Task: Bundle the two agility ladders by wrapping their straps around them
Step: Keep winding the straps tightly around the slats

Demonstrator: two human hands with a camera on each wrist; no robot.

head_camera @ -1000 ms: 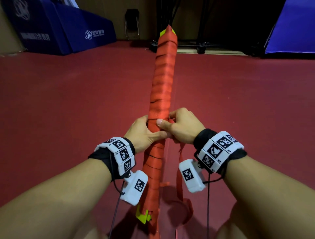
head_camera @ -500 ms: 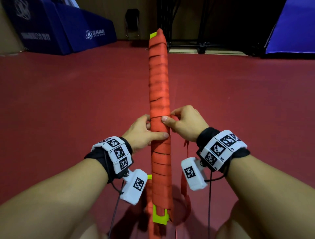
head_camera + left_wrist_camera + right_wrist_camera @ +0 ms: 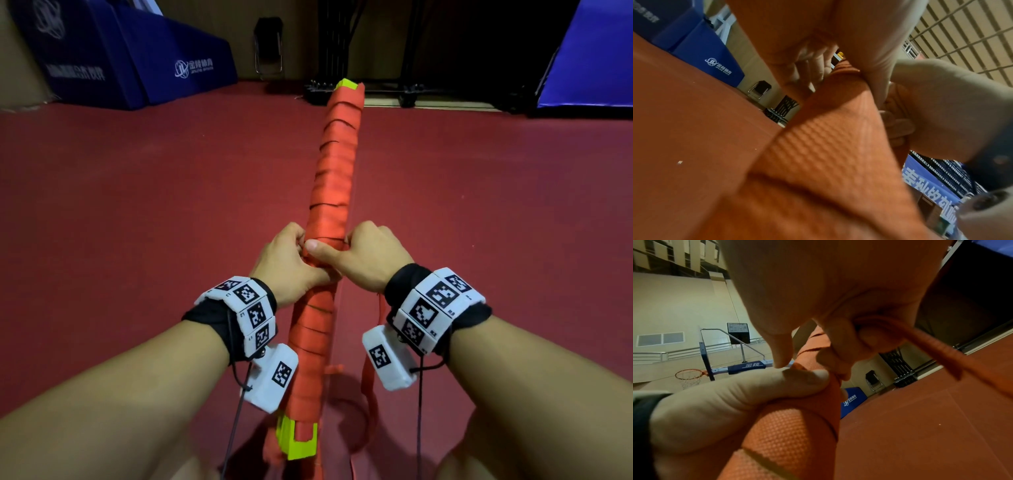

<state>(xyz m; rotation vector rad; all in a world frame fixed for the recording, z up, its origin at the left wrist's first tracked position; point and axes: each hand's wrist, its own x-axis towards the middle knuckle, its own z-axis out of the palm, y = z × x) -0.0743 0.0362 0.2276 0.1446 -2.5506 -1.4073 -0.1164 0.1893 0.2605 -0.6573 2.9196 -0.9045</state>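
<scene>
Closest to the camera, the yellow end (image 3: pixel 296 442) of the bundle (image 3: pixel 334 178) pokes out near the person's lap, with a loose strap (image 3: pixel 369 387) hanging off its right side toward the floor (image 3: pixel 137 222). The bundle itself is up in the air, pointing away from the person, orange webbing already wound along nearly its whole length.

At mid-bundle both hands meet. The left hand (image 3: pixel 291 265) has its fingers curled round the bundle, holding it from the left. The right hand (image 3: pixel 364 255) lays its thumb across the wraps, and the right wrist view shows its fingers closed on the strap, which trails off taut to the side.

What could go wrong, I reckon: webbing is slippery, so if the right hand lets tension drop while re-gripping, the last turn goes slack and the wraps near the hands start sliding apart. The dangling tail could also snag on a wrist camera cable. And the bundle is long and held at one spot, so a loose left grip lets the far end dip.

Compared with half a second ago, the bundle has tilted, its far tip now leaning right instead of standing straight ahead, and the right thumb has crept further left across it. Further off sit blue mats (image 3: pixel 137 65) and a folding chair (image 3: pixel 269 48).
</scene>
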